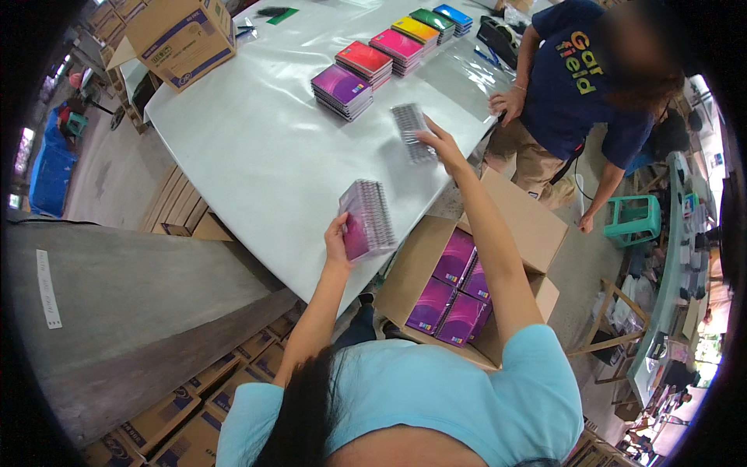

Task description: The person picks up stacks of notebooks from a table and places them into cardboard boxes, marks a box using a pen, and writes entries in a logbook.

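My left hand (337,240) is closed around a bundle of purple spiral notebooks (359,220), held tilted over the table's near edge with the wire bindings toward the right. Farther off and to the right, my right hand (443,145) grips a second bundle of spiral notebooks (408,124); its grey wire bindings show, a little blurred, and its covers are hidden. Just beyond is a stack of purple notebooks (342,89) on the white table (249,132). Below my right forearm, an open cardboard carton (412,272) holds several packs of purple notebooks (430,303).
Red (363,61), pink (397,45), yellow (415,29), green (433,23) and blue notebook stacks (454,17) run toward the back. A carton (183,47) stands at the far left corner. A co-worker (576,78) stands at right, one hand at the table edge, near a green stool (632,218).
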Demonstrator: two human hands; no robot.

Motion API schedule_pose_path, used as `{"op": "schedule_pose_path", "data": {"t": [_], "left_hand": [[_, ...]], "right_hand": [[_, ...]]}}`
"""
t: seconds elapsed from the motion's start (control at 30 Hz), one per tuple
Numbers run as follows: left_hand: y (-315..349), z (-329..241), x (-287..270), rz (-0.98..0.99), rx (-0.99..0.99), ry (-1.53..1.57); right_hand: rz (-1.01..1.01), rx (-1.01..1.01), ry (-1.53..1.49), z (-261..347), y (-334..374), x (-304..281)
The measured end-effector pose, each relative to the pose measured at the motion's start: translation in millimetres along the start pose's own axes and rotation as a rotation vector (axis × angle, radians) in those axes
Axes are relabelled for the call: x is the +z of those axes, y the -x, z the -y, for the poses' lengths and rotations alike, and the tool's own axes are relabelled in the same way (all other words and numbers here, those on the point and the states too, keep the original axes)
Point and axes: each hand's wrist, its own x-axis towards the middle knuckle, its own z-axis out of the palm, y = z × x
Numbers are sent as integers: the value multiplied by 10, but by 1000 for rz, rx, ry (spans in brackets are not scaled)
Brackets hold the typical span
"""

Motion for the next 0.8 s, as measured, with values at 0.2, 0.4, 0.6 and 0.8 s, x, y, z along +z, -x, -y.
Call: {"op": "schedule_pose_path", "data": {"t": [0.2, 0.4, 0.6, 0.8], "left_hand": [[486, -104, 259, 440, -329, 354], [700, 187, 299, 337, -426, 198], [798, 685, 408, 410, -523, 183], [1055, 753, 114, 227, -386, 31]], "right_hand": [[-319, -69, -832, -313, 2399, -243], [-925, 132, 724, -627, 3894, -443], [-1135, 193, 1167, -1367, 3575, -495], [-937, 106, 1270, -2171, 3343, -813]]}}
